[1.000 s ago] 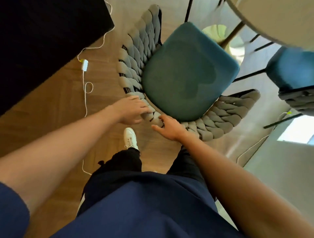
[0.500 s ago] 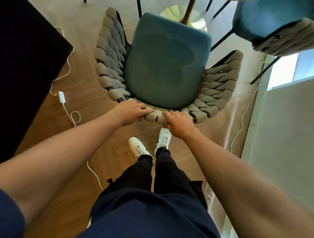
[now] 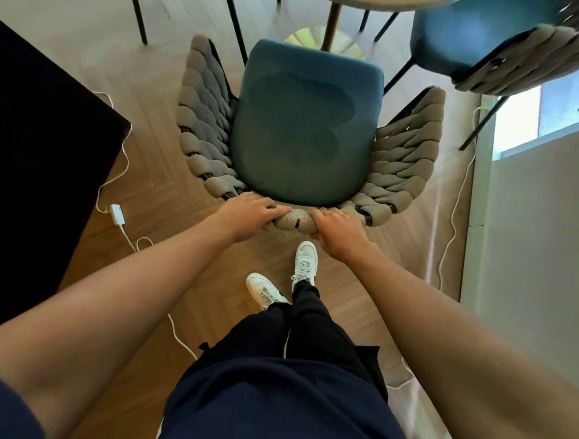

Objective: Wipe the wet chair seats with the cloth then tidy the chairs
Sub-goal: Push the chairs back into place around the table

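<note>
so they're standing right behind the chair (image 3: 307, 131) with both hands on the top of the woven backrest (image 3: 296, 219), which makes sense if you want to shove it in straight instead of letting it swing. left hand (image 3: 247, 216) is draped over the rope weave with fingers curled onto the top edge, right hand (image 3: 336, 232) just beside it doing the same, fingers wrapped over the rim. neither one has a cloth in it and i can't spot a cloth anywhere from here. the teal seat cushion (image 3: 305, 125) has a big darker patch across the middle that looks damp to me, so either the wiping wasn't thorough or it's just soaked in, can't really tell. chair's pointed at the worktop (image 3: 385, 2), whose leg (image 3: 329, 28) is just past the front of the seat, so my guess is this is the tidy-up part, pushing it under. a second chair (image 3: 488, 40) sits off to the right, near the first but apart. only thing i'd watch is the white cable (image 3: 125, 163) trailing on the wood floor (image 3: 163, 194) near the left side and their feet.
</note>
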### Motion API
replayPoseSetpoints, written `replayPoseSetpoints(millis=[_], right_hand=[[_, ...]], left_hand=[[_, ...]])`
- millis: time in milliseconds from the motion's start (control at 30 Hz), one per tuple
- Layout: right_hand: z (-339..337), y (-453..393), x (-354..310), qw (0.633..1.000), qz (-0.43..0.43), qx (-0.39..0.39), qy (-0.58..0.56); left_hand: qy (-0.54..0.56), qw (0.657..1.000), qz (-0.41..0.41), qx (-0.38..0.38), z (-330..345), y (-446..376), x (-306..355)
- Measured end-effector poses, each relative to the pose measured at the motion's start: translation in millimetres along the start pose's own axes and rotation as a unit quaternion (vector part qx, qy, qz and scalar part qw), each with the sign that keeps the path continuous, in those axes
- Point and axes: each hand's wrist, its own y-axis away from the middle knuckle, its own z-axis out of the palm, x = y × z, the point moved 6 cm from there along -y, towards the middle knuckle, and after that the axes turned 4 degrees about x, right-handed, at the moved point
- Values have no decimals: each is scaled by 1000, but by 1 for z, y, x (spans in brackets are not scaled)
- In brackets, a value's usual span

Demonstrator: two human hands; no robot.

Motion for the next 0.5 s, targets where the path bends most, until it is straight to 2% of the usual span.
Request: replayPoseSetpoints(millis=[200,500], right_hand=[[-9,-19,1,1000,9,4,-11],[-26,-37,9,1000,4,-15,-23]], left_hand=[[-8,1000,4,12,-8,-11,-18],[20,999,-25,-15,-15,-25,-33]])
